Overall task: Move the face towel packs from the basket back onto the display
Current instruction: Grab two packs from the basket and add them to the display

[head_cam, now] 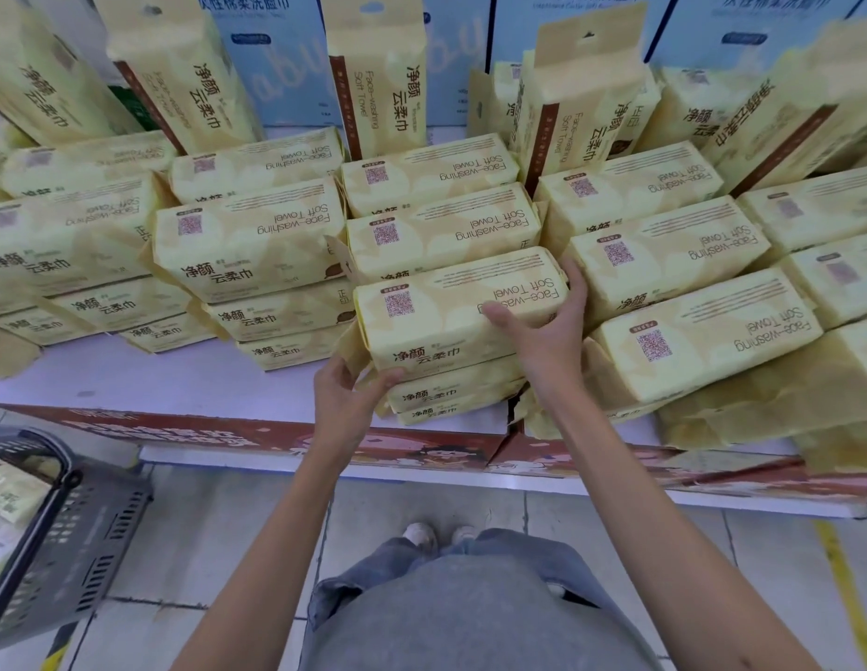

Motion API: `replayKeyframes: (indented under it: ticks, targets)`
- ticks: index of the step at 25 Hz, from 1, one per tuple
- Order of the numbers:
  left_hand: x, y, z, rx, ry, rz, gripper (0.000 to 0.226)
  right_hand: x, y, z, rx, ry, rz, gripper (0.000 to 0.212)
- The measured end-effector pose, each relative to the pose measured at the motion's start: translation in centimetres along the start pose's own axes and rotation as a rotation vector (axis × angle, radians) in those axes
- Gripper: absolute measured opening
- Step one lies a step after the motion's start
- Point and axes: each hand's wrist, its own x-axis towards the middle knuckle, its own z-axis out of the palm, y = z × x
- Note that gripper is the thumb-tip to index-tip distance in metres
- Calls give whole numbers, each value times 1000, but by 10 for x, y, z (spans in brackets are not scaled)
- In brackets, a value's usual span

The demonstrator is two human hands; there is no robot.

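Fingers point(574, 278) of the right hand point(548, 341) are curled round the right end of a pack point(451, 317); its left corner is gripped by the left hand point(347, 404). The pack is held on a stack point(451, 394) at the display point(179, 375) front, 12 o'clock; the basket point(83, 525) is seen at 8 o'clock.

On display point(179, 375): flat stacks of face towel packs point(247, 244) in rows. Behind stacks: upright packs point(378, 89); further behind: boxes point(281, 65). On front centre stack: top pack point(451, 312), gripped by left hand point(344, 404) at near left corner, by right hand point(548, 331) at right end. Lower left, on floor point(204, 549) before display: basket point(83, 540), loose pack point(15, 491) inside.
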Motion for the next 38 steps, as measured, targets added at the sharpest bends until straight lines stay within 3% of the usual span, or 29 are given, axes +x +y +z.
replayKeyframes:
  ticks: [3, 6, 11, 16, 18, 31, 36, 38]
  targets:
    - [11, -4, 2, 56, 25, 27, 57, -7, 12, 8, -61, -25, -70, 130]
    - [7, -6, 11, 117, 107, 42, 57, -12, 22, 18, -104, 35, -69, 138]
    - [0, -11, 21, 217, 198, 77, 55, -22, 41, 26, -137, 44, -24, 127]
    - [-8, -18, 20, 572, 102, 178, 80, -24, 44, 28, -178, -5, -30, 118]
    - [-5, -23, 18, 639, 118, 183, 78, -25, 46, 28, -180, -13, -30, 115]
    - [0, -32, 7, 619, 88, 192, 80, -46, 77, 24, -356, -64, -60, 96]
    - [-26, -24, 9, 454, 229, 95, 91, -68, 88, 10, -384, -107, -137, 76]
    - [-45, -31, 7, 385, 298, -1, 84, -79, 100, -4, -399, -220, -111, 64]
